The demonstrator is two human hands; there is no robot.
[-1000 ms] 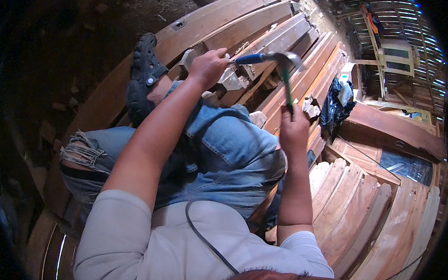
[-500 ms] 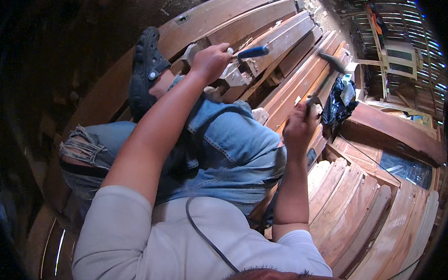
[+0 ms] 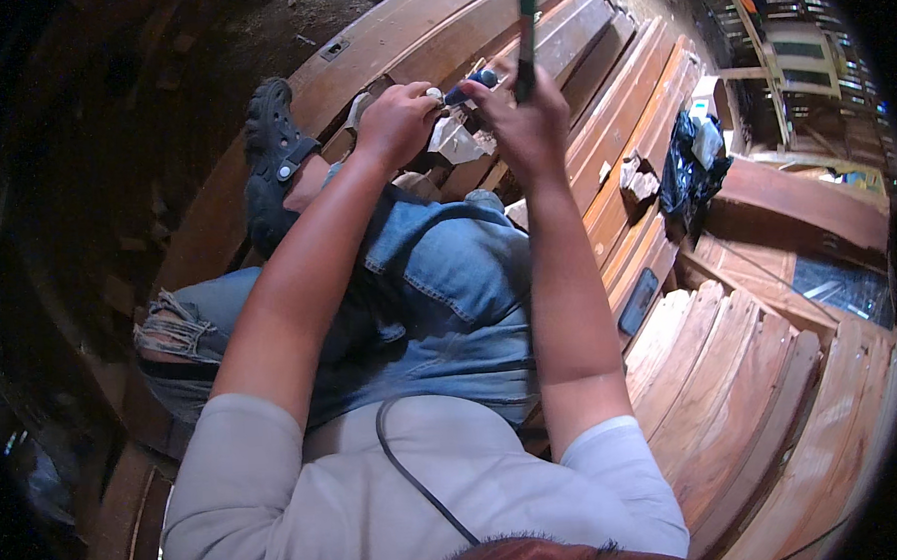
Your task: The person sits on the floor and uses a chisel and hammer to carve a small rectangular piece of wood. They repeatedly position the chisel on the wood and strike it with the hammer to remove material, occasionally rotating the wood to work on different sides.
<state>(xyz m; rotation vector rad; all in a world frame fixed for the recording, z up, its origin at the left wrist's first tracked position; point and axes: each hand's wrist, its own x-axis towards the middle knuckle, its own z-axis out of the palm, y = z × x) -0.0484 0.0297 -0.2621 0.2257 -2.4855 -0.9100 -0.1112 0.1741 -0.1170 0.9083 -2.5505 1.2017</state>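
Observation:
My left hand [image 3: 399,125] is closed around a chisel, whose blue handle [image 3: 472,85] points up and to the right. Its blade is hidden by the hand and the wood. Just right of it, my right hand [image 3: 540,126] grips a hammer by its dark green and black handle [image 3: 527,36]. The hammer is raised, and its head lies beyond the upper edge of the picture. Beneath both hands is a pale, rough-cut wood piece [image 3: 454,142], lying among long brown timbers.
Long reddish-brown boards [image 3: 604,163] run diagonally beside me. On the right are a black plastic bag [image 3: 692,169], a chunk of wood [image 3: 639,179], a dark phone-like slab [image 3: 638,302] and stacked pale planks [image 3: 709,389]. My clog-shod foot [image 3: 274,137] rests at the left.
My right hand has swung left and away from me, bringing the hammer from the right side to above the chisel. My left hand has shifted slightly left, still holding the chisel.

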